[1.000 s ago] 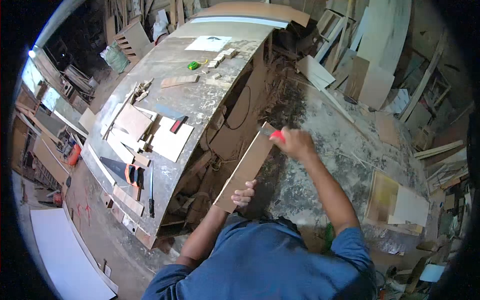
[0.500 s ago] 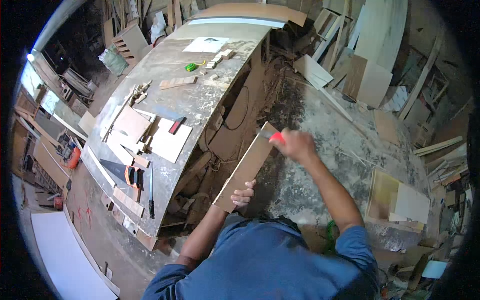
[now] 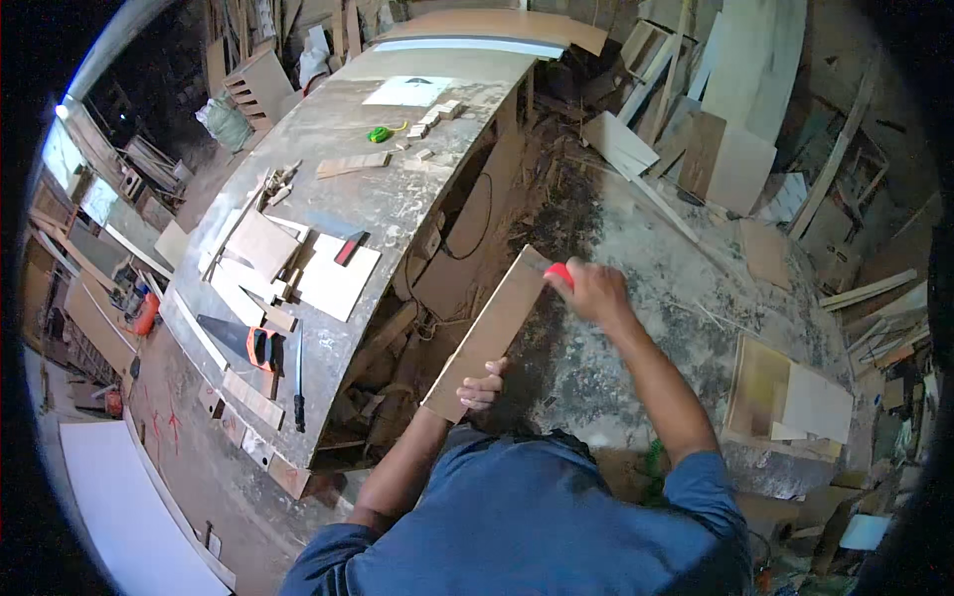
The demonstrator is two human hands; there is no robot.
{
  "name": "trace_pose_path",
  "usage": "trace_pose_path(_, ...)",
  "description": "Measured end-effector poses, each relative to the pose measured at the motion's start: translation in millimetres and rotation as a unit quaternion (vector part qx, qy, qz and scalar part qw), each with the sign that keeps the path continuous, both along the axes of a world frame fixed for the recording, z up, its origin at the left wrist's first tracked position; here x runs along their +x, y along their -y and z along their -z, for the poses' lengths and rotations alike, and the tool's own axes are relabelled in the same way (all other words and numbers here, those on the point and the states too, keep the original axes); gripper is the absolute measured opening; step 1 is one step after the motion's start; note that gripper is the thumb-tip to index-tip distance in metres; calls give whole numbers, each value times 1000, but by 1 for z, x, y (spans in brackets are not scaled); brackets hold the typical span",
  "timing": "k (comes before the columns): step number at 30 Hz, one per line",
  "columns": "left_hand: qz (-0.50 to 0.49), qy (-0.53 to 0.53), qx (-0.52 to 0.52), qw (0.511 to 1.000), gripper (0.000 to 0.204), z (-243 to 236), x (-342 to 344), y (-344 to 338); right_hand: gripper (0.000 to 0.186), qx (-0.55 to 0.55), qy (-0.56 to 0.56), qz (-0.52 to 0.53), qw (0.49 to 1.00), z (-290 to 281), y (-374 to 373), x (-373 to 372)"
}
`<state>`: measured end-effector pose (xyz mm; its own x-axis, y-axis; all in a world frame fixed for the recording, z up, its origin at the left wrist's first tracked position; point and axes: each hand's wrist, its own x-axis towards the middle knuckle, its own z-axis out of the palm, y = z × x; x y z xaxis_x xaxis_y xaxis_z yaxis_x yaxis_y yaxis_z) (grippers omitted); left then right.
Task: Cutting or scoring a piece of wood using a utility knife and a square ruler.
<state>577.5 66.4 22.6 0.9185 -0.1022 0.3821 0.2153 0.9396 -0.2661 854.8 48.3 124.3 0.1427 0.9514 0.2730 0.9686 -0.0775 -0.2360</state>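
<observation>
My left hand [image 3: 482, 385] is closed around the lower part of a long, narrow wooden board [image 3: 487, 338], its fingers curling over the right edge. The board slants up and away from my body, in front of the gap beside the bench. At its far end, my right hand [image 3: 593, 293] is closed on a red-handled tool [image 3: 559, 275]. A short greyish blade seems to reach from the handle onto the board's corner; its exact kind is too small to make out.
A worn workbench [image 3: 397, 194] on the left carries a handsaw [image 3: 248, 343], a red-and-black square [image 3: 350, 248], a green tape measure [image 3: 380, 133], a thin blue-black tool [image 3: 299, 387] and wood offcuts. Panels [image 3: 755, 89] lean at the far right. A yellowish panel [image 3: 755, 387] lies right of me.
My right hand and the red-handled tool have shifted slightly right and down at the board's far end. My left hand keeps its hold on the board.
</observation>
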Motion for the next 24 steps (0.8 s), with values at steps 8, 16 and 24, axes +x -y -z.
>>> trace_pose_path(8, -13, -5, 7, 1000, 27, 7, -4, 5, 61, -96, 15, -115, 989, -11, 23, -45)
trace_pose_path(16, -10, -12, -3, 1000, 31, 6, -1, 8, 55, -33, -28, -15, 999, 6, 8, 0)
trace_pose_path(24, 8, -3, -5, 1000, 30, 4, 0, 6, 60, -71, -21, -54, 996, -1, 16, -19)
